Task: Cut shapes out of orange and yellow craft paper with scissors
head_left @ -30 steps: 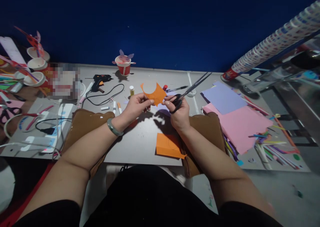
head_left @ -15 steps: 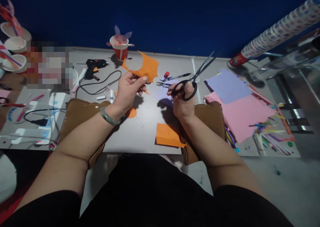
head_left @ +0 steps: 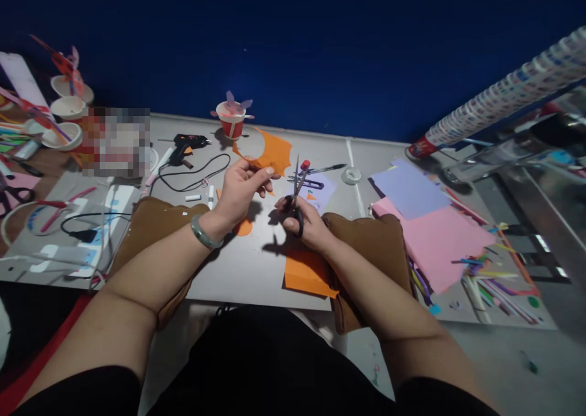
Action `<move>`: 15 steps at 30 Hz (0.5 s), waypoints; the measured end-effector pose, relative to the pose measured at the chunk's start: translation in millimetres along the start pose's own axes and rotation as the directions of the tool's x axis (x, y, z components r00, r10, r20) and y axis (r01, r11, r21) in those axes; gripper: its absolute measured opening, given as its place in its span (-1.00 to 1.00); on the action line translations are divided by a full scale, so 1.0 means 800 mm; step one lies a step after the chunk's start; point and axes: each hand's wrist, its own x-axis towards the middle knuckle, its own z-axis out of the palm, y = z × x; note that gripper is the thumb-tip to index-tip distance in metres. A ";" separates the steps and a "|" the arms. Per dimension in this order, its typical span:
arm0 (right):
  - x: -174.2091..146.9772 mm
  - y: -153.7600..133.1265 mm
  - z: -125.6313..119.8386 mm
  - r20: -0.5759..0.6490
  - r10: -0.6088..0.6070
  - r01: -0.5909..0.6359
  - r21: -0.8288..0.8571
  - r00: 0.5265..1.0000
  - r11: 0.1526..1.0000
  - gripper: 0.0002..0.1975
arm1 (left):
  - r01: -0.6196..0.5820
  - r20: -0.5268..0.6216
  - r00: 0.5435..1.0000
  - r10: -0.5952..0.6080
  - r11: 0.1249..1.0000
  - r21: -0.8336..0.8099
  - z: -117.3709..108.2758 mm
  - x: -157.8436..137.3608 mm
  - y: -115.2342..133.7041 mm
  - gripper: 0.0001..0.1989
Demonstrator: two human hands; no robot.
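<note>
Two hands (head_left: 238,190), two brown cushions (head_left: 373,245), one glue gun (head_left: 188,142)

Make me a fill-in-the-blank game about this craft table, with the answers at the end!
The left hand holds cut paper that is colored ____.
The right hand holds scissors whose handles are ____.
Left or right: in the picture, the glue gun lies to the ____ of the red cup.
The purple sheet lies partly on ____ of the pink sheet.

Missing words: orange, black, left, top.
</note>
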 end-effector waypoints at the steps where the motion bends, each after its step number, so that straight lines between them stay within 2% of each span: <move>1: 0.000 0.000 0.000 0.022 0.015 -0.015 -0.019 1.000 1.000 -0.35 | 0.010 0.003 1.000 -0.010 1.000 -0.005 0.001 -0.001 0.001 -0.61; 8: -0.001 0.001 0.002 0.114 0.094 -0.092 -0.024 0.989 0.995 -0.30 | 0.069 0.065 0.996 -0.067 0.997 -0.030 0.007 -0.011 0.003 -0.60; 15: -0.002 0.001 0.001 0.079 0.057 -0.061 0.054 0.995 0.997 -0.32 | 0.101 0.093 0.991 -0.100 0.995 -0.006 0.008 -0.014 0.000 -0.62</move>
